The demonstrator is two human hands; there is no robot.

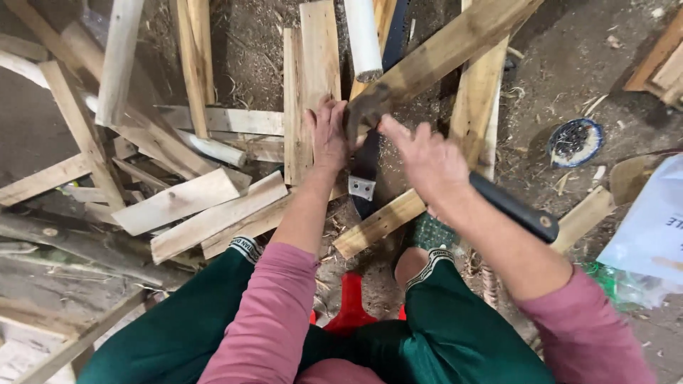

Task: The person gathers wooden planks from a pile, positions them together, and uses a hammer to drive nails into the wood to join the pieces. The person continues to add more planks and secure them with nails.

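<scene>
Holding the long plank [455, 43] by its dark lower end, your left hand [329, 135] has its fingers clamped there, while your right hand [427, 160] wraps shut on the black-handled blade [514, 208]. Keep each stroke short and away from that near thumb; scrap boards [213, 213] crowd the left, and the dirt floor [569, 64] to the right lies more open.

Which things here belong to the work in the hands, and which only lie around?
In the work:
left hand holding the plank at its dark end
right hand gripping the black tool handle
blade under the plank

Lying about:
wood offcuts
white pipe
round dish
white bag
</scene>
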